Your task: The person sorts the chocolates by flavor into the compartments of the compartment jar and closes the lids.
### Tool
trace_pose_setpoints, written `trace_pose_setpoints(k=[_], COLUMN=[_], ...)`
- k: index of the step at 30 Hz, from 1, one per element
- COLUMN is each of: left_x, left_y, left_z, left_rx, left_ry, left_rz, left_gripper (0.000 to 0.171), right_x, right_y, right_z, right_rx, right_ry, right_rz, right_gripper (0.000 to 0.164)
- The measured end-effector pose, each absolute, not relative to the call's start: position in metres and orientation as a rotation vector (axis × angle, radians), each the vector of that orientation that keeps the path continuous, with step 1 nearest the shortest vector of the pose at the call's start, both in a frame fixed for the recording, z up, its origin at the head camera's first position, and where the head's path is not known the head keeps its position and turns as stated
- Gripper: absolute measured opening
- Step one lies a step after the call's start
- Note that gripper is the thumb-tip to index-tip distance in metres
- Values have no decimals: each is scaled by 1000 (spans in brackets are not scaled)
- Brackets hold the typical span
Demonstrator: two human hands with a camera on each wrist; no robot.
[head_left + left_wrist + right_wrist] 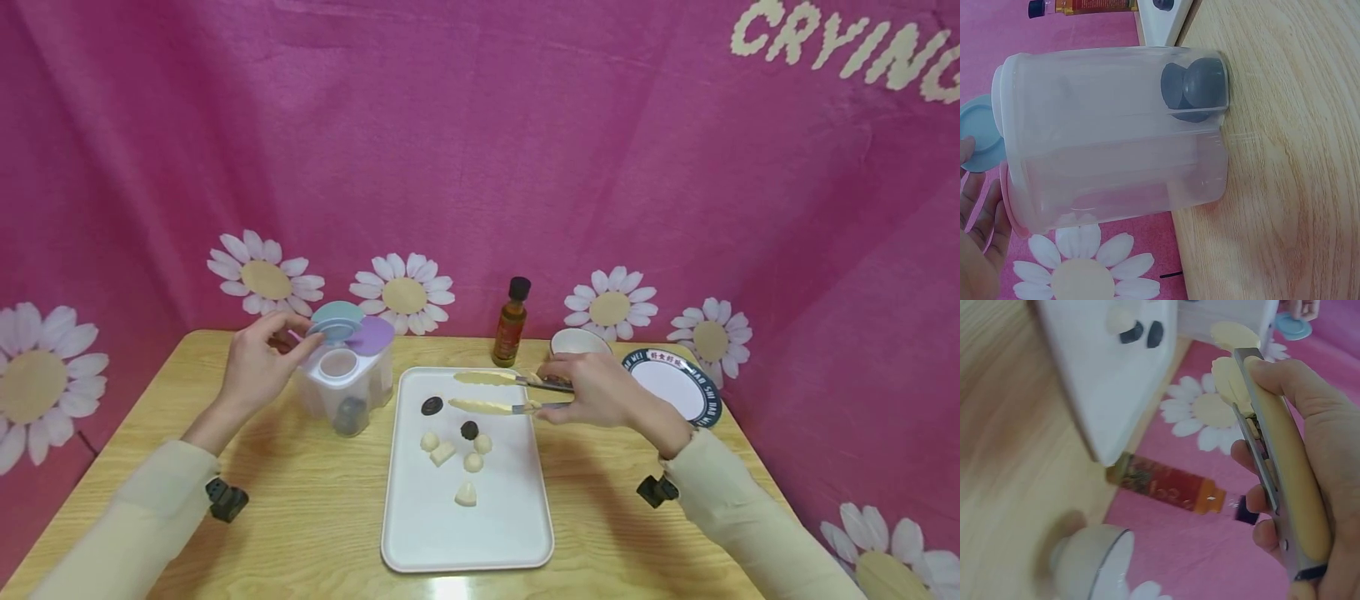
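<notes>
In the head view my left hand (255, 358) pinches the raised blue lid (335, 330) of a clear compartment container (321, 398). Beneath that lid the round opening (338, 363) is uncovered. Dark round pieces (1204, 84) lie at the bottom of one compartment. My right hand (596, 390) grips a pair of tongs (542, 407) with cream-coloured tips. The tongs' tips are spread apart over the far part of a white tray (468, 542), with nothing between them. On the tray are several pale pieces (443, 452), a dark bumpy ball (469, 430) and a dark oval piece (432, 406).
A bottle of brown liquid (510, 329) with a black cap stands behind the tray. A white bowl (1094, 562) is behind my right hand. Farther right lies a plate (705, 396) with a dark patterned rim. A pink flowered cloth (480, 167) hangs behind the wooden table (315, 517).
</notes>
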State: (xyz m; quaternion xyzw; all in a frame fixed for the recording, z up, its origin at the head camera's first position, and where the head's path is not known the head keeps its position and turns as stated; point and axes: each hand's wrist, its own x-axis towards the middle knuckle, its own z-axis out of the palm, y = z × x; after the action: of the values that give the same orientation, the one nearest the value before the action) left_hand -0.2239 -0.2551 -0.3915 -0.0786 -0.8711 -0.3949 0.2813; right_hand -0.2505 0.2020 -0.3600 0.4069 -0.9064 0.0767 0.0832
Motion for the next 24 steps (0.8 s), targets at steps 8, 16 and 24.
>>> trace_pose_setpoints(k=[8,16,24], left_x=[-224,-225,-224], left_y=[-255,-256,-256], left_z=[-392,-393,-393], left_rx=[-203,-201,-201], left_ry=[-2351,-2356,-2355], left_rz=[-1050,-1049,-1041], left_gripper=[20,19,18], right_x=[-254,-255,-260], right_y=[213,212,210], right_z=[-381,-393,-397], right_rx=[1200,1202,1203], right_ry=[-2806,-2840,-2844], right_rz=[198,161,169], right_gripper=[43,43,40])
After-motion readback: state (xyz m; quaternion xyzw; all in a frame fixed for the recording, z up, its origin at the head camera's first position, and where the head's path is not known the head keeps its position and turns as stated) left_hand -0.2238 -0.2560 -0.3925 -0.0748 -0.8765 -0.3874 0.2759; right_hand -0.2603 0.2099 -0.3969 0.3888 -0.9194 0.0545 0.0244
